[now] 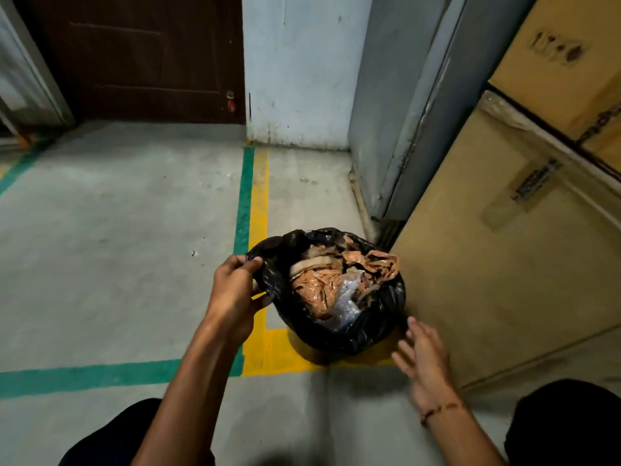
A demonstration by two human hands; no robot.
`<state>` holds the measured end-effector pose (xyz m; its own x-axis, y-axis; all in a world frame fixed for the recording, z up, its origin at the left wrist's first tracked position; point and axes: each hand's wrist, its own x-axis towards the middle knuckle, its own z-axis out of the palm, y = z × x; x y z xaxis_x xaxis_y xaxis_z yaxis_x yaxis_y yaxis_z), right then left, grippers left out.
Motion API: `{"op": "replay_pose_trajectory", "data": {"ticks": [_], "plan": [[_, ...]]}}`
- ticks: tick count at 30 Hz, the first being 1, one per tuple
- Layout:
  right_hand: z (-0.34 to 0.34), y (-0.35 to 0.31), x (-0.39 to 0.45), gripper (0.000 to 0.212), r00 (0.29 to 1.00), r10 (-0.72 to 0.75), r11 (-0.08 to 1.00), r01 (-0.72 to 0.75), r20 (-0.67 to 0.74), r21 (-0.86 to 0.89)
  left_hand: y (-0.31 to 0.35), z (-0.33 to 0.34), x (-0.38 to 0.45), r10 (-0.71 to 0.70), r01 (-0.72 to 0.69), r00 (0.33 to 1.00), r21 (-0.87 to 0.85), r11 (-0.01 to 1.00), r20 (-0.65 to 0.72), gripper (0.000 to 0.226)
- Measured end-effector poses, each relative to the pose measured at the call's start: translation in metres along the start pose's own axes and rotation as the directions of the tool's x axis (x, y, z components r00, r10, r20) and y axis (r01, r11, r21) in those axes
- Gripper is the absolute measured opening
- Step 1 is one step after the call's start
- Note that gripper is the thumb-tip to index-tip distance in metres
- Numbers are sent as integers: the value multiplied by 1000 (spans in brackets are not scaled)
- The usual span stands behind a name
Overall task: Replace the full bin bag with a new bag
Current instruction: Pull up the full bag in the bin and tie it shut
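Your left hand (235, 290) pinches the rim of the black bin bag (366, 327) at its nine o'clock edge — thumb and fingers closed on the plastic. The bag sits open on the concrete floor (117, 264), on the yellow line (268, 351), stuffed with crumpled brown tape and clear wrap. Your right hand (423, 361) hovers at the bag's five o'clock — fingers spread, holding nothing, just beside the tan cabinet (487, 280).

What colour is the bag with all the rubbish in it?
The bin bag is shiny black, seen in the head view. The left hand grips its rim.
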<state>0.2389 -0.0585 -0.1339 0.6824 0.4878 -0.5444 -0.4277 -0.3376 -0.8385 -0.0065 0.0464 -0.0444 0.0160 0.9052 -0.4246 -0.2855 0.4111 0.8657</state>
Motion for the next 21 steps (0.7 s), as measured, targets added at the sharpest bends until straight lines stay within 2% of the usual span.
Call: {"op": "replay_pose_trajectory", "data": {"ticks": [2, 4, 8, 16, 21], "plan": [[2, 18, -16, 57, 962, 226, 962, -245, 156, 119, 0, 5, 3, -9, 10, 1000, -42, 999, 10, 25], [8, 24, -25, 61, 922, 276, 931, -327, 271, 164, -1, 9, 4, -7, 8, 1000, -38, 999, 25, 23], [17, 20, -30, 41, 935, 209, 934, -278, 287, 226, 0, 9, 5, 2, -1, 999, -37, 999, 33, 19], [9, 19, -27, 18, 945, 230, 914, -292, 232, 282, 4, 1, 10, 23, -23, 1000, -55, 998, 14, 16], [6, 15, -31, 17, 980, 159, 976, -175, 123, 129, 3, -1, 13, 30, -29, 999, -66, 997, 21, 8]]}}
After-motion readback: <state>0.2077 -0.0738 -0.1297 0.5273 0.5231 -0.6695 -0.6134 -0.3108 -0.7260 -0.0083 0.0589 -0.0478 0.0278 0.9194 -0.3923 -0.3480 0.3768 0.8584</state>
